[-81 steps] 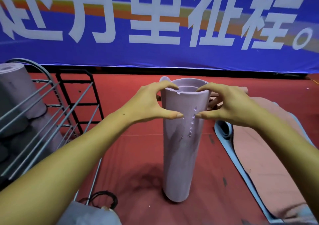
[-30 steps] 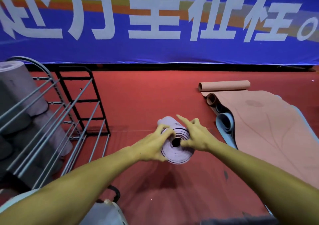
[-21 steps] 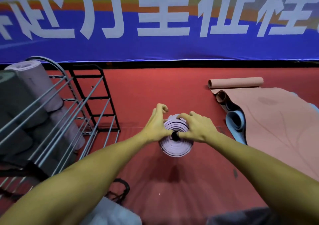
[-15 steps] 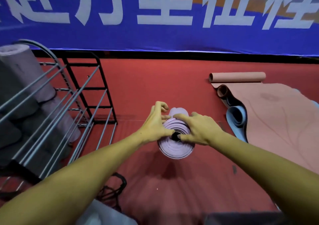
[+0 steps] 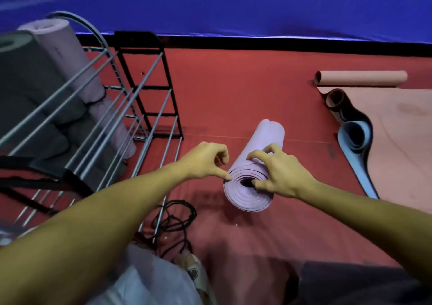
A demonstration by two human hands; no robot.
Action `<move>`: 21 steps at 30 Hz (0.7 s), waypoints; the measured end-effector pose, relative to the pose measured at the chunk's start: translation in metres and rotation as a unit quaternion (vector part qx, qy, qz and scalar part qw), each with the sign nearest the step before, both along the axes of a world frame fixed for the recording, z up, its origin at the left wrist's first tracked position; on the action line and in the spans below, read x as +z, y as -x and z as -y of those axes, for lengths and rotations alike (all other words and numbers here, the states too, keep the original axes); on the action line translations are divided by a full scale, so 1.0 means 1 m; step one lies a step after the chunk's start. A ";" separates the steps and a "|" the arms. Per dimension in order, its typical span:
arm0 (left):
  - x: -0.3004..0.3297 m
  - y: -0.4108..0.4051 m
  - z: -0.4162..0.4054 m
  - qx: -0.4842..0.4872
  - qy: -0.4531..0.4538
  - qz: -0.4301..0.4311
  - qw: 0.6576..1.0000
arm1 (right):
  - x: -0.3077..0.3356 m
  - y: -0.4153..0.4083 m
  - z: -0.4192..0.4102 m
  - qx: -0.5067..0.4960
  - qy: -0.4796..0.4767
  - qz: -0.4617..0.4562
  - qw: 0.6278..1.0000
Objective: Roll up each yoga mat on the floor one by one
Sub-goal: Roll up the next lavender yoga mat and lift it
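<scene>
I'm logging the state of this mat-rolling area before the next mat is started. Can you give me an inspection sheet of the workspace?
Surface: red floor, bare patches around the work.
Job's things: lilac rolled mat, coiled and leaning away from the camera; pink mat and blue mat lie mostly unrolled at right.
Clutter: white bag near the camera.
Grippers: left hand touches the roll's rim with a fingertip; right hand grips the roll's end, its fingers curled over the coil.
Cables: black cable looped on the floor.
Surroundings: metal rack holding rolled mats; blue banner behind.
</scene>
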State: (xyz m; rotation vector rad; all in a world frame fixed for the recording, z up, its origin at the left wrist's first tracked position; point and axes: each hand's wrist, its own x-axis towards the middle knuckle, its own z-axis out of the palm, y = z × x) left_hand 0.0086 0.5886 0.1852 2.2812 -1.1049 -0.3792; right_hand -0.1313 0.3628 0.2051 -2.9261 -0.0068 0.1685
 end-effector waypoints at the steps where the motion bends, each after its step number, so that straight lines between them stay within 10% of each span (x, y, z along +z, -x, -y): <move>1: -0.005 0.001 -0.009 0.013 -0.010 -0.022 1.000 | -0.005 0.003 -0.003 -0.003 0.000 -0.011 1.000; 8: -0.064 0.016 -0.025 0.094 -0.033 -0.165 0.981 | -0.027 0.013 -0.015 0.012 0.023 -0.075 0.997; 21: -0.239 0.012 -0.104 0.412 -0.180 -0.174 0.876 | -0.031 0.003 -0.023 -0.022 -0.006 -0.048 0.999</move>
